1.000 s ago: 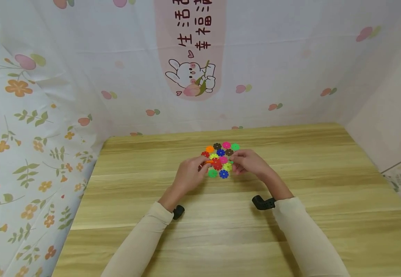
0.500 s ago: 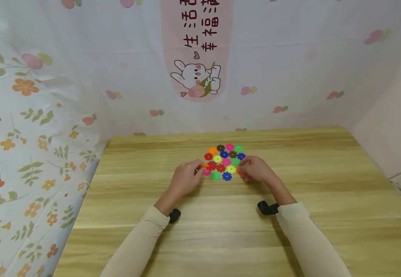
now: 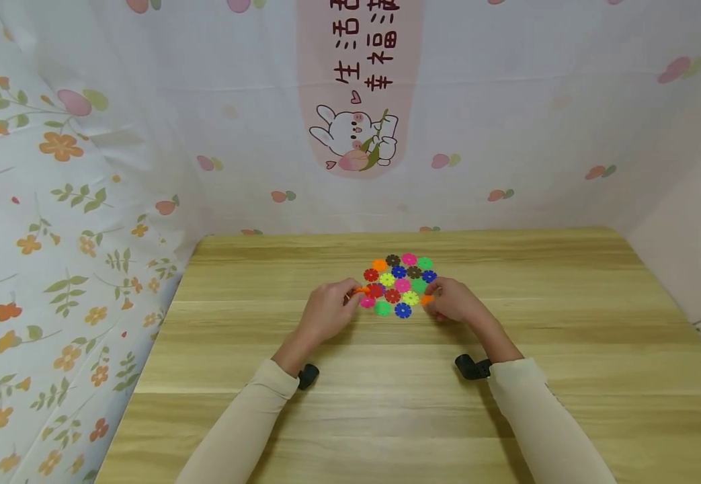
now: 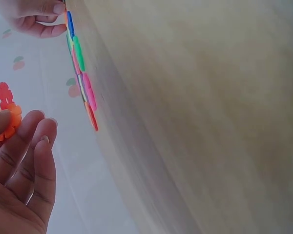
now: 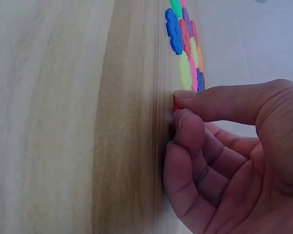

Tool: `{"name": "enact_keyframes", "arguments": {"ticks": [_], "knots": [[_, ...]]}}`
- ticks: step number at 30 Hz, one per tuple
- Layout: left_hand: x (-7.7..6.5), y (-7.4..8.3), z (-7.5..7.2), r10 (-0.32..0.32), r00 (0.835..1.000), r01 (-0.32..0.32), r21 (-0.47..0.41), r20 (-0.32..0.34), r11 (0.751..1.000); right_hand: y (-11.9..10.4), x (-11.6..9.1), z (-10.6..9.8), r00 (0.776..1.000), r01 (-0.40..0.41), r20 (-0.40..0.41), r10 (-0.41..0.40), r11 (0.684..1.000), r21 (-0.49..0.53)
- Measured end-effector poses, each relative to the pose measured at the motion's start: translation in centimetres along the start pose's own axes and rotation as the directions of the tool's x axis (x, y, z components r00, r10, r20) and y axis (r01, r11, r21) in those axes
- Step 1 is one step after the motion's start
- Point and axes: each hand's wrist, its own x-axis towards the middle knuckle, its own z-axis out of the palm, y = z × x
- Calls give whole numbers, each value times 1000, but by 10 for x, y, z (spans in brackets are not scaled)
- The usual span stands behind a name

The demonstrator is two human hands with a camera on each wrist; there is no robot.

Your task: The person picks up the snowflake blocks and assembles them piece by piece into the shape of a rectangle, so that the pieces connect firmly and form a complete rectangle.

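My left hand [image 3: 327, 308] pinches an orange notched plastic disc [image 4: 13, 119] between thumb and finger, just above the table at the left of the cluster. Joined to it is a red notched disc [image 4: 5, 93]. At the cluster's right edge, my right hand [image 3: 456, 300] pinches another orange disc [image 3: 426, 300] low at the tabletop; fingers hide most of it. Between the hands lie loose flower-shaped discs, among them a blue disc [image 3: 402, 310], a yellow disc [image 3: 410, 298], a green disc [image 3: 383, 308] and a pink disc [image 3: 402, 286].
The wood-grain table [image 3: 386, 403] extends around the cluster on all sides. Behind it hangs a white printed cloth [image 3: 235, 121] with a rabbit picture. A flowered cloth [image 3: 54, 269] covers the left side. Black wrist mounts sit on both forearms.
My right hand has moved right, from a green disc within the cluster to the orange one at its edge; the green disc now lies flat. My left hand has drawn slightly left with the joined pieces.
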Motion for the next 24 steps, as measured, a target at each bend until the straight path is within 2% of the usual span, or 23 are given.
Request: {"name": "enact_keyframes", "arguments": {"ticks": [6, 11, 18, 24], "knots": [[1, 2, 1, 7, 1000, -7, -8, 5, 1000, 3, -1, -3, 1000, -23, 2, 24, 1000, -4], [2, 2, 0, -2, 1000, 2, -22, -7, 1000, 7, 0, -6, 999, -31, -26, 31, 1000, 2], [2, 2, -1, -5, 1000, 5, -22, -1, 1000, 9, 1, -8, 998, -34, -55, 32, 998, -45], [1, 2, -2, -22, 1000, 22, -28, 1, 999, 10, -1, -8, 998, -49, -30, 48, 998, -35]]}}
